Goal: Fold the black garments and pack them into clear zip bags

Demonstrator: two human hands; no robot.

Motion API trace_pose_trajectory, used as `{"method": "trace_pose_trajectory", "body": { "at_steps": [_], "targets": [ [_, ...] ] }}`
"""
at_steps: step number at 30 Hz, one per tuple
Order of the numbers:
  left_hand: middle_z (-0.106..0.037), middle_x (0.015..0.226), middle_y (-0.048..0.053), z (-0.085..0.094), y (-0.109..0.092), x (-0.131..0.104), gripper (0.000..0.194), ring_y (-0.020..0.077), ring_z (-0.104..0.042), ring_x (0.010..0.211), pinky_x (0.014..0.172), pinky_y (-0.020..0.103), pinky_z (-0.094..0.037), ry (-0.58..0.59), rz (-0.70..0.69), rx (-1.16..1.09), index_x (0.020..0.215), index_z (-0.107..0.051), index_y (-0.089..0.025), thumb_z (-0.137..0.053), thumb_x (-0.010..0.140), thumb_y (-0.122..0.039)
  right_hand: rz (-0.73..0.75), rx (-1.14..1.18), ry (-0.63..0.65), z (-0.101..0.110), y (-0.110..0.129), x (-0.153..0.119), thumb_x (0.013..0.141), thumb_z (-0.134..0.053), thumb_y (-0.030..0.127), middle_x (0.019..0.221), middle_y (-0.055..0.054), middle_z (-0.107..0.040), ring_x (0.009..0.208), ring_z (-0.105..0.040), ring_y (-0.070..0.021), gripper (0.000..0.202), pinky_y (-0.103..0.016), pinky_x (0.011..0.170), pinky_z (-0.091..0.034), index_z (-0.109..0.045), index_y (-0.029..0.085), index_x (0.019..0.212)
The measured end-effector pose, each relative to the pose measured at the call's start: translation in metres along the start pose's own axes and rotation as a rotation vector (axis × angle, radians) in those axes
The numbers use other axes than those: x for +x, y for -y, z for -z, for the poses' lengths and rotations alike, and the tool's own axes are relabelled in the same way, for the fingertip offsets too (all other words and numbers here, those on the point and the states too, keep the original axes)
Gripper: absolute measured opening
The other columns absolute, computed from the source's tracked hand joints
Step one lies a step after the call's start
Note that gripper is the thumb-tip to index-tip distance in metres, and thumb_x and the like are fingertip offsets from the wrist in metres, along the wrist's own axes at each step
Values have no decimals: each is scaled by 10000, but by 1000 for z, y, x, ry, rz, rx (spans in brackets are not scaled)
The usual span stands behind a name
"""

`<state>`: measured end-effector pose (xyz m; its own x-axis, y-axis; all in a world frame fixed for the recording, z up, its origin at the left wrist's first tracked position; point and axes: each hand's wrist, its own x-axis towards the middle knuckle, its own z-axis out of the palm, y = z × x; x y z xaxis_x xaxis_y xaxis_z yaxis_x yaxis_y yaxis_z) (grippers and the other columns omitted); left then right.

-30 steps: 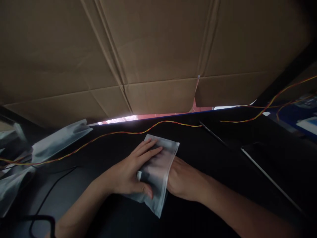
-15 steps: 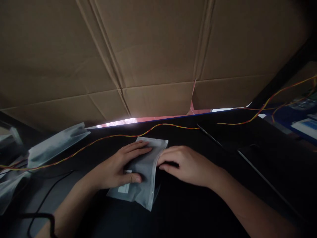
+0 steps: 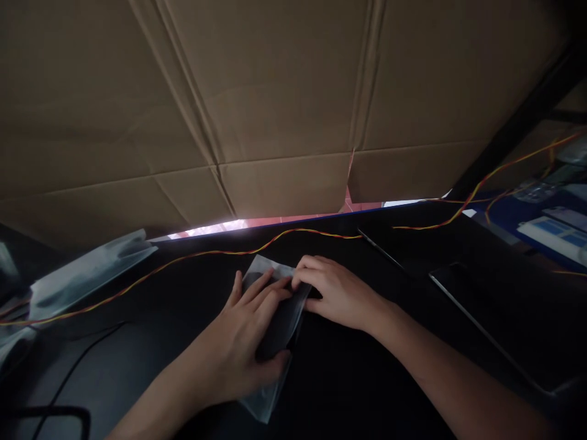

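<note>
Bag: while it lies on the table (image 3: pixel 358 385) beneath the left hand, the frosted plastic bag (image 3: pixel 278 333) looks grey, creased and see-through, one corner poking out below that hand's thumb.
Left hand: palm down (image 3: pixel 243 342), fingers spread wide and thumb well apart, resting across the bag.
Right hand: curled narrow (image 3: pixel 343 293), fingertips touching the bag's upper right edge; whether they pinch it, I cannot tell.
Wire: a red-and-yellow twist (image 3: pixel 316 232) running beyond both hands.
Slabs: two thin dark ones, smaller (image 3: pixel 385 244) and larger (image 3: pixel 495 318), right of the right hand.
Second bag: also frosted (image 3: pixel 92 269), left of the left hand.
</note>
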<state>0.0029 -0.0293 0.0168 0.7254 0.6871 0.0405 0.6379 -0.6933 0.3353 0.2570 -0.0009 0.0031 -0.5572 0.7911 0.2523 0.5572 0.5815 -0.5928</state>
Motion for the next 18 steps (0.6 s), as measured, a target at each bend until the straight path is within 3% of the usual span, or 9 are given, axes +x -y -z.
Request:
{"method": "trace_pose_trajectory", "body": {
  "at_steps": [3,8,10,14,16,18],
  "targets": [
    [-508,1679,112,2,0,-2,873,433,-294,1648,1286,852,-114,25,-11,-31,1592,-345,-319,-722,814,-188,-24,33,-19,-6,1,1,906,-784,88,1110,-12,-618,957,-627,-164,227,-308,804,-510,-661,228,1036],
    [-526,1652,159,1,-2,0,722,470,-349,1616,1258,881,-149,-15,41,-69,1488,-410,-290,-792,889,-416,-26,-25,-93,-22,6,7,908,-720,67,1137,-44,-581,976,-619,-191,225,-354,854,-542,-627,201,1064],
    [-564,1617,154,-3,-4,1,598,452,-362,1615,1258,881,-155,-52,64,-35,1437,-439,-283,-707,902,-281,-33,-14,-79,-23,5,7,900,-725,61,1166,-55,-582,997,-628,-198,248,-361,870,-554,-634,190,1091],
    [-517,1667,124,-2,-5,-5,840,437,-269,1656,1239,911,-145,-7,16,25,1545,-327,-305,-583,774,-90,-9,61,7,-7,-5,3,926,-791,132,1228,-50,-611,1069,-653,-196,345,-360,923,-567,-679,229,1238],
    [-455,1718,115,1,-5,-9,953,462,-208,1666,1216,940,-122,22,-10,28,1629,-226,-323,-592,777,-100,17,86,64,3,-9,1,952,-785,145,1225,-37,-644,1110,-660,-194,321,-360,965,-562,-713,265,1241],
    [-464,1713,113,2,-6,-9,890,484,-212,1660,1201,954,-112,22,-1,16,1637,-243,-329,-644,854,-192,26,89,94,9,-10,-1,968,-747,105,1249,-32,-661,1138,-667,-190,275,-357,989,-555,-752,273,1186]
  ]
}}
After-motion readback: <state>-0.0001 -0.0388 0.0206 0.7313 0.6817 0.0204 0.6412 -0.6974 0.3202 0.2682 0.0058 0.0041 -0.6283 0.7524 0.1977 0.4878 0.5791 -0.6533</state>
